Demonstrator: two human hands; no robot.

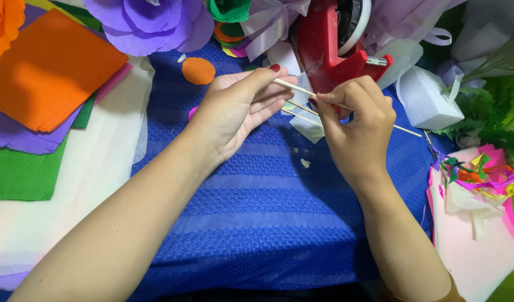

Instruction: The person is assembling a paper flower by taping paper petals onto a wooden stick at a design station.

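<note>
Counted two hands: left hand (234, 109) and right hand (357, 126). Counted three thin wooden sticks (302, 89) between them, as far as could be told. Saw one red tape dispenser (324, 50). Saw one purple paper flower (151, 22). Found one small orange paper disc (198, 71). Found one white foam block (427, 100). Noted one orange sheet of crepe paper (50, 70), one green sheet (22, 173), one purple sheet (22, 137). Noted one blue cloth (257, 212) over the counter. Could not count the scraps in the coloured heap (481, 173).
</note>
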